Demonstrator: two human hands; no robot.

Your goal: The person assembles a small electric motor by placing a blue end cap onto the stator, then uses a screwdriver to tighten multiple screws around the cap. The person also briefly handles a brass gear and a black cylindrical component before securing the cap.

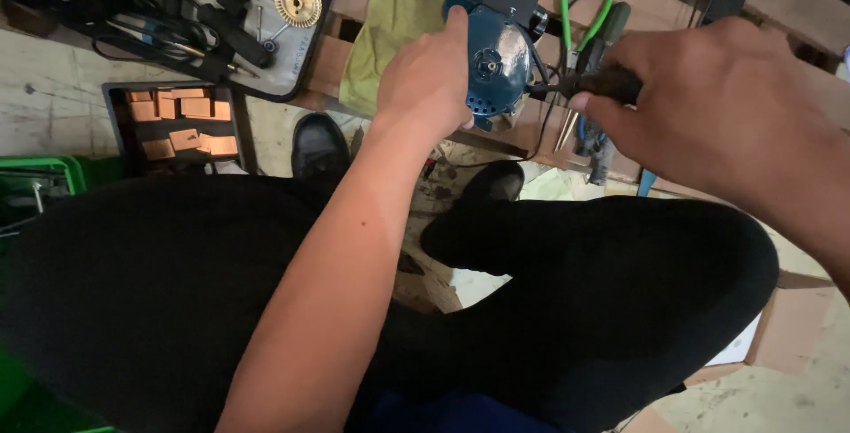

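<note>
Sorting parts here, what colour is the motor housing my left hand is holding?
Blue, a glossy dark blue motor housing, seen in the head view.

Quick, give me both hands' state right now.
Left hand: closed on the blue motor.
Right hand: closed on a dark tool handle, tip at the motor.

Seen from a head-worn camera: a person with bare forearms and no sleeves in view, no gloves on the left hand [425, 79] or right hand [717, 105], dressed in black trousers [150, 291] and black shoes [319, 145].
</note>
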